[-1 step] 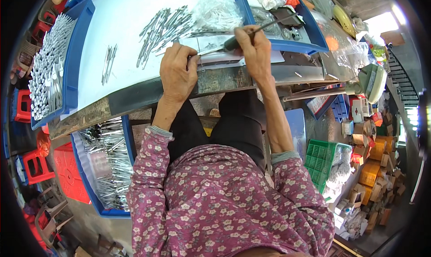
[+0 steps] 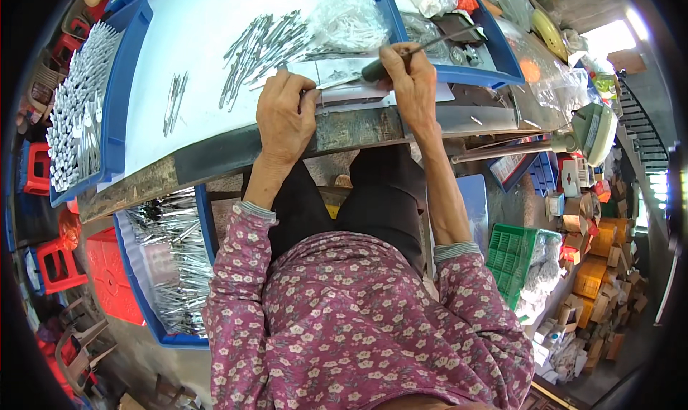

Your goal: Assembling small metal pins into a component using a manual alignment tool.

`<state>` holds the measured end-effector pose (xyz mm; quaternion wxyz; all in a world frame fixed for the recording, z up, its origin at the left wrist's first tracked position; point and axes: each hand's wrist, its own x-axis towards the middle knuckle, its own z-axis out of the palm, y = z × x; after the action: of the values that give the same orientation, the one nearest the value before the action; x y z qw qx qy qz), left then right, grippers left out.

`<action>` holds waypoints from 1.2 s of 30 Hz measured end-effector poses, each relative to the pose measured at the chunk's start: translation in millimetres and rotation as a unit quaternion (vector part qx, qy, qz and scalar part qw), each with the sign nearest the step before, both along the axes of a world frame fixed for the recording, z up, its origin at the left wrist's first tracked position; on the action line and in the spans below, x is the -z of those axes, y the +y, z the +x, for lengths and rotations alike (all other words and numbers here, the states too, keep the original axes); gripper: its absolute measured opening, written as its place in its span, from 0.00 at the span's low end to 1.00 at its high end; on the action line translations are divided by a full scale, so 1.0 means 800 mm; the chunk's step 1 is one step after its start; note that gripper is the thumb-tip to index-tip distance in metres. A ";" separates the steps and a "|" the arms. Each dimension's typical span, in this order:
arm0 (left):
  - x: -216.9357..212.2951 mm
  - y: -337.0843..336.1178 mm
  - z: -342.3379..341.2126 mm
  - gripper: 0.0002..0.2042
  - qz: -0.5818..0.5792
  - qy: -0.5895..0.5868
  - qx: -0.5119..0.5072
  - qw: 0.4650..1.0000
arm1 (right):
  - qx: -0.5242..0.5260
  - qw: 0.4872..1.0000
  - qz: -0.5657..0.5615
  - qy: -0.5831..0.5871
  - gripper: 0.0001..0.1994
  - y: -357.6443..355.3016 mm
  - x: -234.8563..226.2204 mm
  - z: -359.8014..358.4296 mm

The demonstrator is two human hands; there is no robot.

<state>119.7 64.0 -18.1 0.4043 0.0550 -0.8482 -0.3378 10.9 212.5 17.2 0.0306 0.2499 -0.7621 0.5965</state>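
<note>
My right hand (image 2: 410, 84) is closed round a screwdriver-like tool with a dark green handle (image 2: 373, 70) and a thin dark shaft (image 2: 450, 35) that points up to the right. My left hand (image 2: 287, 112) is pinched at the table's near edge, thumb against fingers, beside a slim metal piece (image 2: 335, 84) that runs toward the tool's handle. What its fingertips hold is mostly hidden. Beyond the left hand, many slim metal rods (image 2: 261, 48) lie in a loose pile on the white sheet (image 2: 193, 34). A few more rods (image 2: 175, 103) lie apart to the left.
A blue tray (image 2: 129, 87) of white-ended rods stands at left. Clear plastic bags (image 2: 351, 19) lie at the back, by another blue tray (image 2: 480, 74). Below the wooden table edge (image 2: 351, 129) are a blue bin (image 2: 147, 317) of metal parts and a green crate (image 2: 510, 263). A lamp (image 2: 595, 132) juts out at right.
My right hand and its tool have shifted very slightly to the right. My left hand stays almost in place.
</note>
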 end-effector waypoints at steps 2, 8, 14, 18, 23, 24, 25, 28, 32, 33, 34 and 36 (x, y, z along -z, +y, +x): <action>0.001 -0.001 0.004 0.04 0.014 -0.007 -0.001 1.000 | 0.002 0.999 0.032 0.021 0.14 0.006 0.003 -0.004; -0.004 -0.031 0.031 0.04 0.060 -0.001 -0.044 0.997 | -0.025 1.000 -0.012 -0.003 0.11 0.002 -0.006 0.001; 0.005 -0.087 0.070 0.04 0.077 -0.005 -0.170 0.982 | -0.033 0.999 -0.010 -0.038 0.11 0.003 0.004 -0.001; 0.011 -0.125 0.094 0.03 0.049 -0.018 -0.296 0.954 | -0.037 0.998 -0.017 -0.048 0.12 -0.003 0.009 -0.002; 0.030 -0.176 0.104 0.05 0.010 -0.047 -0.420 0.906 | -0.048 0.997 -0.018 -0.056 0.12 -0.003 0.010 -0.003; 0.033 -0.182 0.106 0.05 0.011 -0.047 -0.419 0.907 | -0.047 0.997 -0.018 -0.056 0.12 -0.003 0.010 -0.003; 0.037 -0.187 0.108 0.05 0.006 -0.064 -0.440 0.896 | -0.049 0.997 -0.018 -0.054 0.11 -0.003 0.011 -0.003; 0.040 -0.195 0.115 0.06 0.016 -0.101 -0.467 0.878 | -0.055 0.997 -0.022 -0.054 0.11 -0.005 0.010 -0.004; 0.037 -0.187 0.115 0.06 -0.004 -0.158 -0.459 0.874 | -0.057 0.996 -0.018 -0.059 0.12 -0.005 0.007 -0.004; 0.033 -0.182 0.110 0.05 -0.043 -0.143 -0.473 0.869 | -0.055 0.997 -0.018 -0.058 0.12 -0.003 0.006 -0.005; 0.030 -0.178 0.106 0.05 -0.042 -0.142 -0.470 0.870 | -0.057 0.996 -0.010 -0.065 0.11 -0.002 0.005 -0.006; 0.021 -0.170 0.095 0.05 -0.087 -0.125 -0.385 0.910 | -0.055 0.996 -0.003 -0.069 0.11 0.000 0.000 -0.009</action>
<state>196.0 -71.7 -35.0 0.3972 0.3837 -0.8306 -0.0717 3.9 212.5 17.1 -0.0546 0.2497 -0.7453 0.6158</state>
